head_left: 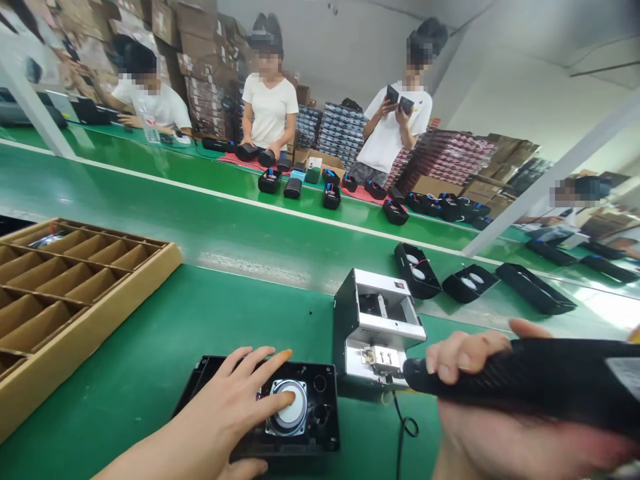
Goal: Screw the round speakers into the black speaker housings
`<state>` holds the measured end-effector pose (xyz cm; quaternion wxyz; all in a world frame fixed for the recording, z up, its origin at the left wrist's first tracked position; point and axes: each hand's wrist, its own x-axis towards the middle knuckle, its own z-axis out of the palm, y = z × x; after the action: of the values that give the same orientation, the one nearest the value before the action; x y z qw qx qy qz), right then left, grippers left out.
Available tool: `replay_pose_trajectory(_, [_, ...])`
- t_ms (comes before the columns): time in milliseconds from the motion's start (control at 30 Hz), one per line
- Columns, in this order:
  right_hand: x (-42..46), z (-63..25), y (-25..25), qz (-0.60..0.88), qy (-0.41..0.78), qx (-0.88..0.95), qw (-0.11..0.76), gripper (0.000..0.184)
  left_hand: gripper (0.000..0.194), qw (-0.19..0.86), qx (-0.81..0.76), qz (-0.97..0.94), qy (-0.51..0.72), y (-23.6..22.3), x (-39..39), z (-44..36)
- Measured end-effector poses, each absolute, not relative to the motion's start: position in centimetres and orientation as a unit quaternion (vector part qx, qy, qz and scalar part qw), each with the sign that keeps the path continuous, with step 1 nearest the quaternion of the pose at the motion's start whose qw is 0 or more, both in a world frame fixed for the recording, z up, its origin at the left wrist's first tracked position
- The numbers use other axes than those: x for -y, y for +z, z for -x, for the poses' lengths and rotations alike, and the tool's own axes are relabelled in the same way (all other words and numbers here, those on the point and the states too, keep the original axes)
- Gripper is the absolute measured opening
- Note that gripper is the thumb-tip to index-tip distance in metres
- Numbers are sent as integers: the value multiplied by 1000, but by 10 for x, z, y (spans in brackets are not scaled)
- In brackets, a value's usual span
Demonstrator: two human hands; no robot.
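With fingers spread, my left hand [240, 403] lies over a black plastic speaker housing [320, 380] in the lower middle. One fingertip rests at the pale centre of the round speaker [290, 415] seated in it. Part of the housing is hidden under this hand. My right hand [467, 393] is wrapped round a black electric screwdriver [540, 373], held level at the right. Its nose points left at the front of a silver and black screw feeder [385, 333]. The bit is hard to make out, so I cannot tell whether it touches the feeder.
A divided cardboard tray [140, 280] stands at the left. Open black speaker housings [417, 270] sit behind the feeder. A black cable [400, 433] trails from it. Beyond runs a green conveyor belt [225, 213], with co-workers [270, 110] and more housings on its far side.
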<state>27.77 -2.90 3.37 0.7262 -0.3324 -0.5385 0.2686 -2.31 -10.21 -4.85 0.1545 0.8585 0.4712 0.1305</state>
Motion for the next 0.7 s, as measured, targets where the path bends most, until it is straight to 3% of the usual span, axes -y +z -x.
replay_pose_trajectory(100, [18, -265, 28, 309, 326, 503, 738, 68, 85, 142, -454, -871, 122, -48, 100, 28])
replay_pose_trajectory(333, [7, -256, 31, 344, 309, 485, 743, 78, 85, 140, -438, -883, 97, -47, 96, 30])
replay_pose_trajectory(700, [10, -264, 23, 339, 335, 498, 724, 80, 87, 170, -420, -887, 83, -44, 100, 30])
